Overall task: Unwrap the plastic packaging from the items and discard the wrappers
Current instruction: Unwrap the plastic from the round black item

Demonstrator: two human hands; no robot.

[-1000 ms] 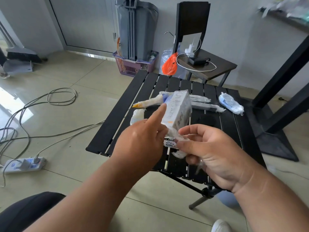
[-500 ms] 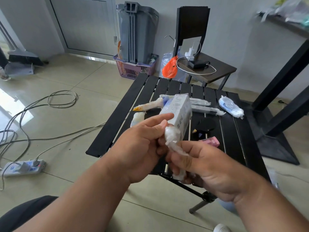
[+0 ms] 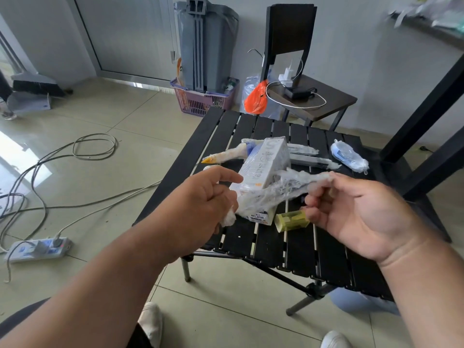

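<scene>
Mid-frame, the white box [image 3: 266,172] is held up above the black slatted table [image 3: 334,257], tilted w/ its top toward the upper centre. Left hand [image 3: 200,209] has fingers curled round the box's lower end, a wad of film bunched at the fingertips; index finger lies straighter along the side. Right hand [image 3: 356,209], right of centre, pinches the clear plastic wrap [image 3: 283,189] betw. thumb and fingertips, other fingers loosely curled; the film is stretched into a thin rope from the box's bottom corner across to that pinch. Judgement: wrap is soft, clingy, stretchy, prob. thins and tears before it lets go, so take it bunched and close to the box, not at the wispy tip. Box looks light cardboard, stiff but crushable, so grip on edges, not faces. Behind it, upper centre, several wrapped items [image 3: 303,156] lie on the slats, plus a wrapped blue item [image 3: 349,158] toward upper right. A small yellow box [image 3: 291,220] sits on the table just below the held one. Can't tell where wrappers go.
</scene>
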